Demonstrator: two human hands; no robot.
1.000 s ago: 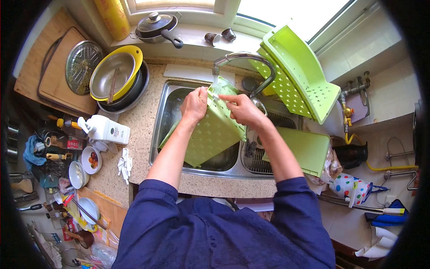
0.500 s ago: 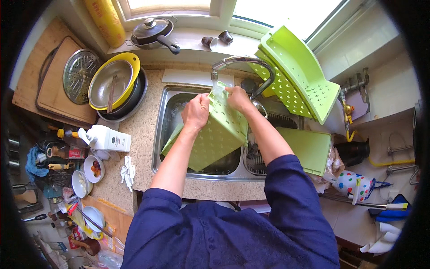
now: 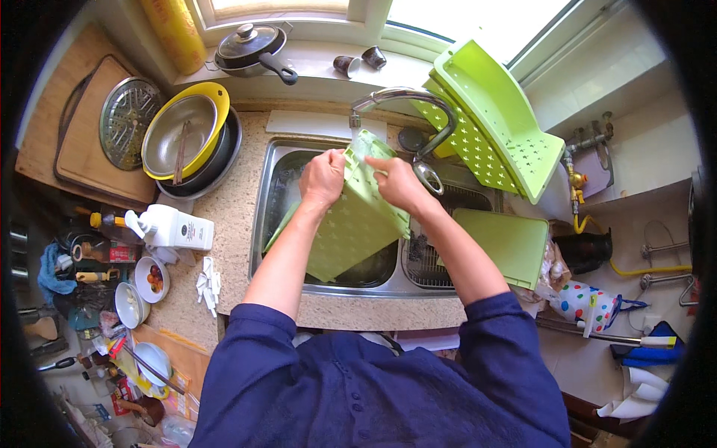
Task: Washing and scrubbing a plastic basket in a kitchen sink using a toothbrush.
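Observation:
My left hand is closed on the edge of a green perforated plastic rack, tilted over the left basin of the steel sink. Its upper corner lies under the faucet, where water appears to run onto it. My right hand is at the rack's perforated face, the index finger stretched toward the wet surface and the other fingers partly curled. Nothing shows in that hand. The fingertips of my left hand are hidden behind the rack's edge.
Right of the sink, a larger green rack leans by the window, above a flat green tray. On the left are stacked basins, a white pump bottle and bowls. A lidded pan sits on the sill.
My right hand has shifted from the rack's top edge down its perforated face, the index finger now extended. My left hand keeps its grip; the view has shifted slightly.

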